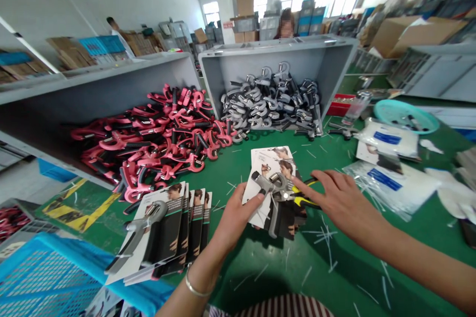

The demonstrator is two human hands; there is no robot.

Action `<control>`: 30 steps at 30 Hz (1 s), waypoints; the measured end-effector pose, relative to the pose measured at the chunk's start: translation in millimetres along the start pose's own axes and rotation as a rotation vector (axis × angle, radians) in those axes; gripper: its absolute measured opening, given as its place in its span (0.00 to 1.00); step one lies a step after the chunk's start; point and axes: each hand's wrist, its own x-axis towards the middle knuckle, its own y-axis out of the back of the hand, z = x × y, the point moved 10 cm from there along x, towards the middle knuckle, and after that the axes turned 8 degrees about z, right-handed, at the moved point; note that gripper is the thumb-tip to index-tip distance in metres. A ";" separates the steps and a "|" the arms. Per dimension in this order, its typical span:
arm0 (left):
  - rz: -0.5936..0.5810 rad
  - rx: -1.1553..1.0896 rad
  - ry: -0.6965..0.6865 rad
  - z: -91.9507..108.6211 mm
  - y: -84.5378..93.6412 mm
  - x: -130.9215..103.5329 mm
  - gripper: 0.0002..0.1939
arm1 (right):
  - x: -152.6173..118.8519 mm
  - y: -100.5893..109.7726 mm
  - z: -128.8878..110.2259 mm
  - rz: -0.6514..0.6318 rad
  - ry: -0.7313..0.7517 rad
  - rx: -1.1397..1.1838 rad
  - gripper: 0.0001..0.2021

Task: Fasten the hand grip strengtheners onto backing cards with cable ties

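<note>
My left hand pinches a printed card at its left edge, thumb on top. Across the card lies a grey hand grip strengthener with a metal spring. My right hand is closed on small cutters with yellow-and-black handles. The cutters' jaws are at the strengthener's spring end; whether they touch a tie there I cannot tell. More cards show beneath the held one. To the left stands a row of carded strengtheners, a grey one in front.
A tipped grey crate spills pink strengtheners; another crate holds grey ones. Cut tie ends litter the green table. At right are plastic bags and a turquoise basin. A blue basket stands lower left. Two people are beyond.
</note>
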 end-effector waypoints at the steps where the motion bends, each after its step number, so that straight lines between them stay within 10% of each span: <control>1: 0.003 0.008 -0.004 0.8 0.3 1.1 0.23 | 2.8 1.2 -2.0 -0.005 0.009 -0.007 0.38; 16: -0.006 -0.256 0.101 -12.9 6.4 10.0 0.17 | -6.7 -30.4 -22.1 -0.301 0.029 0.561 0.17; 21: 0.262 -0.512 -0.092 -1.0 23.6 10.9 0.17 | -30.3 -16.0 -46.8 -0.181 -0.080 0.575 0.23; 30: 0.348 -0.521 -0.241 6.7 1.0 -8.8 0.17 | -37.3 -30.6 -56.1 0.026 -0.440 0.569 0.29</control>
